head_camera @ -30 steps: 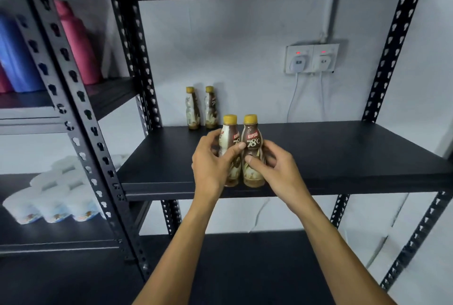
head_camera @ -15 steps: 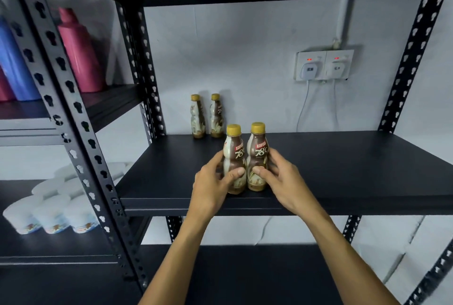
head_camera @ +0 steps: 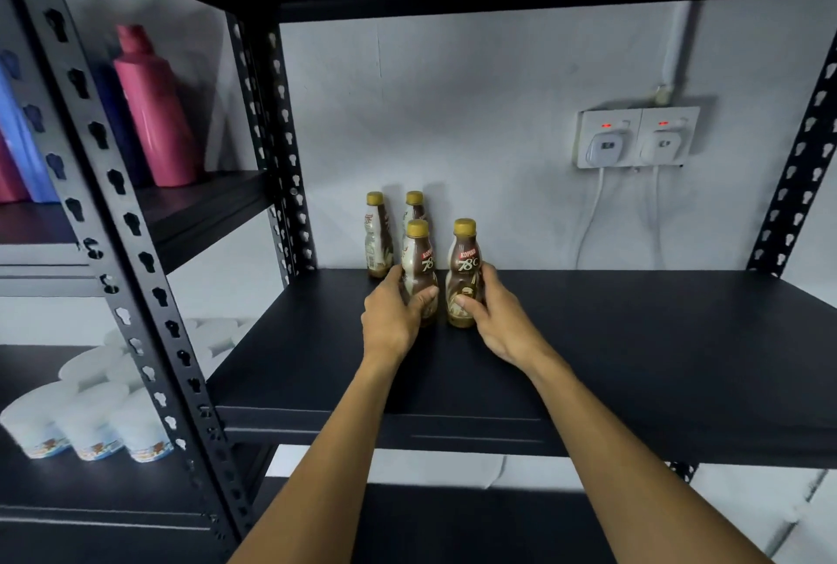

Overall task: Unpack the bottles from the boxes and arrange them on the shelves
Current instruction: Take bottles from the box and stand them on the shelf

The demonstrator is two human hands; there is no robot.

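Observation:
Two small brown coffee bottles with gold caps stand upright on the black shelf (head_camera: 634,337). My left hand (head_camera: 393,319) grips the left bottle (head_camera: 419,262) round its lower body. My right hand (head_camera: 491,321) grips the right bottle (head_camera: 463,267) the same way, a small gap between the two. Close behind them, against the white wall, stand two more bottles of the same kind: the back left bottle (head_camera: 378,237) and the back right bottle (head_camera: 414,205), the latter partly hidden by the one in my left hand. No boxes are in view.
A perforated black upright (head_camera: 113,219) stands at the left front. The neighbouring rack holds a pink container (head_camera: 156,110) and a blue container (head_camera: 18,142) above, white cups (head_camera: 90,418) below. A double wall socket (head_camera: 636,137) with cables sits at the back right. Another shelf runs overhead.
Both hands have pushed the two bottles from the shelf's front edge back toward the wall, next to the rear pair. The bottles have parted slightly, and the camera has come closer.

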